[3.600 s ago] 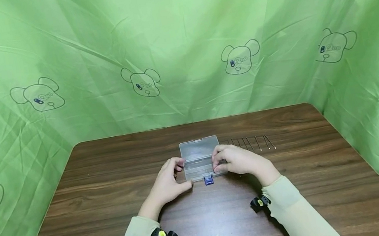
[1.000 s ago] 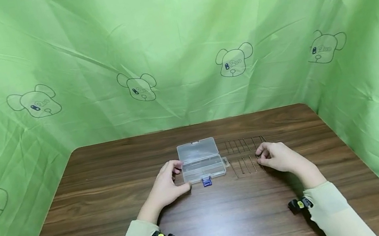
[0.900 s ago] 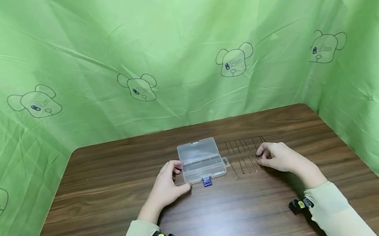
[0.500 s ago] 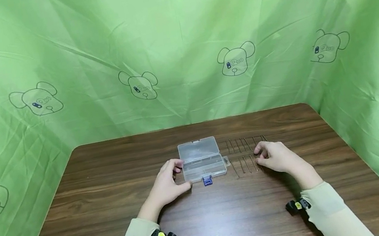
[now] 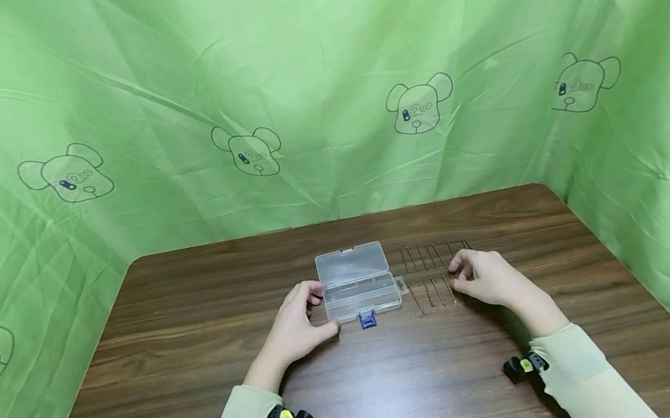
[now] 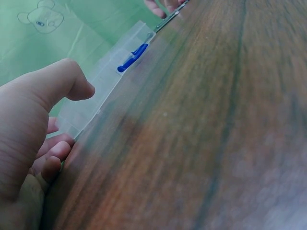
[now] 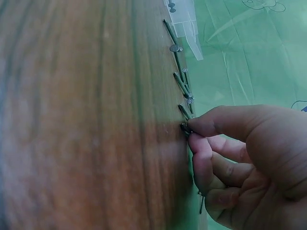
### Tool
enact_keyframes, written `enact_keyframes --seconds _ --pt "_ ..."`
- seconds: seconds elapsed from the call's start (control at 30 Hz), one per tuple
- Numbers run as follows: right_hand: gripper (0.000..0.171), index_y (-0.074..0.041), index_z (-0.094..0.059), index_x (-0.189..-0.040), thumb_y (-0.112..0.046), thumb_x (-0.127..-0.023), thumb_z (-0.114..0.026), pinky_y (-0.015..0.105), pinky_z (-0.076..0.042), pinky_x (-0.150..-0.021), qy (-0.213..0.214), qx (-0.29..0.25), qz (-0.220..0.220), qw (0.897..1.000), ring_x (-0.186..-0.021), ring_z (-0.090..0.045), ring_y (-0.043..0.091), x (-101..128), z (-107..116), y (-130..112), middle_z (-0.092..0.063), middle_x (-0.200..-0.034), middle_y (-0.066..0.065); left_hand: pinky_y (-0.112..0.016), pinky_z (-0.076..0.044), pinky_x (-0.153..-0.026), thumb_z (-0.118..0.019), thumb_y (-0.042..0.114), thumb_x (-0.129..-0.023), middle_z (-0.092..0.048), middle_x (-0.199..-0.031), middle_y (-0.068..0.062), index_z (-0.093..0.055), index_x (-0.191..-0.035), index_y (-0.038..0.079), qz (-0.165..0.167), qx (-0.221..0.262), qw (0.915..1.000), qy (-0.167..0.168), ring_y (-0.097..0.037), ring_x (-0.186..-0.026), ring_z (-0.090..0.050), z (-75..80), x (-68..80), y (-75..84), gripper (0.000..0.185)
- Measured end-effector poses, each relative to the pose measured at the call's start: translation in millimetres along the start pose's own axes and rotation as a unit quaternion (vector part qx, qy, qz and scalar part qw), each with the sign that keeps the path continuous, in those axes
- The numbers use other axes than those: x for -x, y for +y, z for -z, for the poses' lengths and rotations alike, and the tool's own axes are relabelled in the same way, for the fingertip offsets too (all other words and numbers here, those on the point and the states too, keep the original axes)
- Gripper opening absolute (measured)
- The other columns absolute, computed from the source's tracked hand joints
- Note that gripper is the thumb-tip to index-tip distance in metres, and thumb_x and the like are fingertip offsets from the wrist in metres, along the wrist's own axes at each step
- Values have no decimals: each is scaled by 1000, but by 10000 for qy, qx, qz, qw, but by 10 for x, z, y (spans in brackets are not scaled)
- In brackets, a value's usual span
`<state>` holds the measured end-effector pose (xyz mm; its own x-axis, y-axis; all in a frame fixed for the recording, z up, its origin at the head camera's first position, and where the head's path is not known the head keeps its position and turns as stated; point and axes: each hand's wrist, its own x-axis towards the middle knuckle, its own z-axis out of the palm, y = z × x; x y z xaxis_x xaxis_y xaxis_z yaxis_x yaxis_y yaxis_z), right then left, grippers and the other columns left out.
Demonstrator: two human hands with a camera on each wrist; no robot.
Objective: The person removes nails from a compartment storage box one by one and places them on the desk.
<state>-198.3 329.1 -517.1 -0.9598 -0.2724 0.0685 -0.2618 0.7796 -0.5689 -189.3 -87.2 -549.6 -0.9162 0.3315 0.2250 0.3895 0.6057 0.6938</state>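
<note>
A clear plastic storage box (image 5: 362, 300) lies on the table with its lid raised back and a blue latch (image 5: 367, 319) at the front. My left hand (image 5: 293, 325) holds its left end, the fingers bent against the side and the thumb by the front corner. To the right of the box, nails lie in two rows: a back row (image 5: 429, 257) and a front row (image 5: 430, 294). At the right end of the front row, my right hand (image 5: 489, 277) pinches a nail (image 7: 185, 128) between thumb and forefinger, low at the tabletop. My fingers hide part of it.
The brown wooden table (image 5: 366, 396) has a green cloth (image 5: 313, 79) with printed mouse-like heads standing behind and at both sides. A clear hanging tab (image 5: 401, 285) sticks out from the box's right end, close to the front row.
Over the longer span, my right hand has gone from inside the box to the right, and the front row has come into view. During the last second both hands hardly move; the view shifts slightly.
</note>
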Motion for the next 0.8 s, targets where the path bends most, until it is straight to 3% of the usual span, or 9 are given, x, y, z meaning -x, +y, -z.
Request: enact_keyframes --seconds 0.23,0.5,0.7,0.8 --pt "19 -7 -72 -110 -15 -96 -81 40 -54 -72 -22 83 112 9999 -73 -67 11 3 79 -42 -75 -80 -5 -35 -55 -90 -88 18 -76 -64 -121 -1 -63 -137 10 -91 -31 9999 53 -16 -108 -62 2 6 -5 66" --pt "43 -6 -72 -115 -39 -94 -88 30 -50 -63 -64 -110 433 9990 -60 -57 7 1 178 -276 -67 -79 -9 -35 -54 -90 -89 18 -77 -63 -122 0 -62 -138 9 -30 1 10000 12 -16 -109 -61 -2 21 -3 67" --pt "30 -9 -74 -114 -29 -96 -87 27 -53 -70 -28 -492 1110 9926 -76 -63 8 -150 130 -556 -68 -87 -12 -34 -54 -89 -90 19 -78 -64 -121 0 -63 -137 9 -30 41 10000 7 -16 -109 -62 -7 15 -25 66" --pt "30 -12 -75 -116 -27 -94 -89 31 -56 -75 -154 -688 1445 9870 -88 -67 12 -252 115 -726 -72 -95 -7 -33 -55 -88 -90 17 -78 -66 -122 -1 -64 -137 8 -83 116 9999 73 -16 -108 -63 15 7 -41 66"
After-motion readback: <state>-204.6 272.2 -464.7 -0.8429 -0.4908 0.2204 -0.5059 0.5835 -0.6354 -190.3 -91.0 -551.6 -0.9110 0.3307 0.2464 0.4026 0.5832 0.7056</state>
